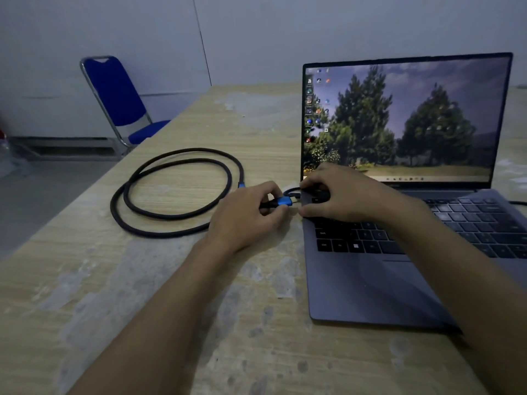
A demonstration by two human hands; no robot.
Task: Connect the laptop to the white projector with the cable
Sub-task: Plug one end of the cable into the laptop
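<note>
An open grey laptop (370, 283) with its screen lit sits on the right of the wooden table (142, 295). A black braided cable (176, 215) lies coiled in two loops to its left. My left hand (248, 218) pinches the cable's blue plug (283, 201), which points at the laptop's left edge. My right hand (342, 192) rests on the laptop's rear left corner, fingers curled over a small dark adapter with a short looped lead (291, 191). Whether the plug touches the adapter is hidden by my fingers. No white projector is in view.
A blue padded chair (119, 101) with a metal frame stands beyond the table's left edge. Another thin cable (517, 203) leaves the laptop's right side. A pale wall runs behind the table. The tabletop is worn and patchy.
</note>
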